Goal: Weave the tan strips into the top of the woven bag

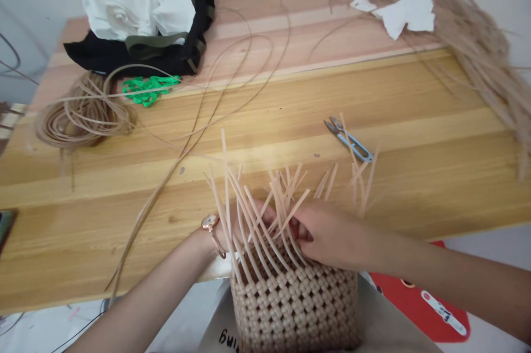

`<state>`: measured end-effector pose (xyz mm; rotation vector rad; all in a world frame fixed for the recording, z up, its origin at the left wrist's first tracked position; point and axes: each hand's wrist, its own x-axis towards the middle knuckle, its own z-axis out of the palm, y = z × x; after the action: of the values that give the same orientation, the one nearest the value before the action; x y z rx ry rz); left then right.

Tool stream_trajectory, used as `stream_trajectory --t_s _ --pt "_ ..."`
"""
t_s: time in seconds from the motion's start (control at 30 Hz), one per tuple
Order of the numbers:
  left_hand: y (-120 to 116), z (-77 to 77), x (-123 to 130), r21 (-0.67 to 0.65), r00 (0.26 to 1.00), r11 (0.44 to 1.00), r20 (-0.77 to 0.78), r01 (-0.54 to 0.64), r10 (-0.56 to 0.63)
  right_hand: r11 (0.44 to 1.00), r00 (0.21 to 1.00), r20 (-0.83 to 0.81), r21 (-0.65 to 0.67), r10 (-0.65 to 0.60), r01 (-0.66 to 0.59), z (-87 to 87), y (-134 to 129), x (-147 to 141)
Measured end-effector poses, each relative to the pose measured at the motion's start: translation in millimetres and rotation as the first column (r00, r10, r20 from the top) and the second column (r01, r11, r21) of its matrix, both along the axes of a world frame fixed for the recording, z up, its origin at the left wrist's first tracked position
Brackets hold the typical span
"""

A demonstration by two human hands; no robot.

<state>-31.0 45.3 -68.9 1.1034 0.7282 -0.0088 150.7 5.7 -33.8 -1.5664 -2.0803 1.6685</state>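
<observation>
A tan woven basket (296, 306) stands at my lap, against the table's near edge. Its open-holed wall is finished lower down, and loose flat strips (259, 214) stick up from its rim. My left hand (249, 220), wearing a watch (210, 221), reaches behind these strips at the far side of the rim; its fingers are curled and partly covered, so what they grip is unclear. From the right, my right hand (327, 231) bends over the rim with thumb and fingers closed on a strip. Both hands are close together, fingertips partly hidden.
Blue-handled thread snips (350, 140) lie on the wooden table (415, 176) beyond my right hand. A coil of strips (83, 112), green twine (149, 89) and a black bag (136, 54) with white tissue sit at left. More strips (468, 37) heap at right, under white paper (409, 14).
</observation>
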Motion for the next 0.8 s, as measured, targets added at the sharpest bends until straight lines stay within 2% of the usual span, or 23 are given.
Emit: stream_trajectory --t_s 0.23,0.4,0.5,0.6,0.8 --pt "-1 3.0 1 -0.027 1.000 0.999 -0.006 -0.024 0.024 0.989 0.992 0.012 -0.079 -0.123 0.123 0.4 -2 -5" --pt "0 3.7 2 -0.085 0.999 0.996 0.020 -0.028 0.030 0.986 0.987 -0.013 -0.048 -0.158 0.157 -2.0 -4 -6" --pt "0 5.4 2 -0.104 0.998 0.993 0.028 -0.049 0.052 0.990 0.992 0.024 -0.062 -0.124 0.125 3.5 -1 -4" --pt "-1 5.7 2 -0.114 0.997 0.992 0.031 -0.062 0.066 0.998 0.996 0.065 -0.022 -0.064 0.065 7.5 1 -2" --pt "-2 3.7 3 -0.161 0.997 0.985 0.042 -0.064 0.072 0.999 0.999 0.048 0.041 -0.005 0.003 2.3 3 0"
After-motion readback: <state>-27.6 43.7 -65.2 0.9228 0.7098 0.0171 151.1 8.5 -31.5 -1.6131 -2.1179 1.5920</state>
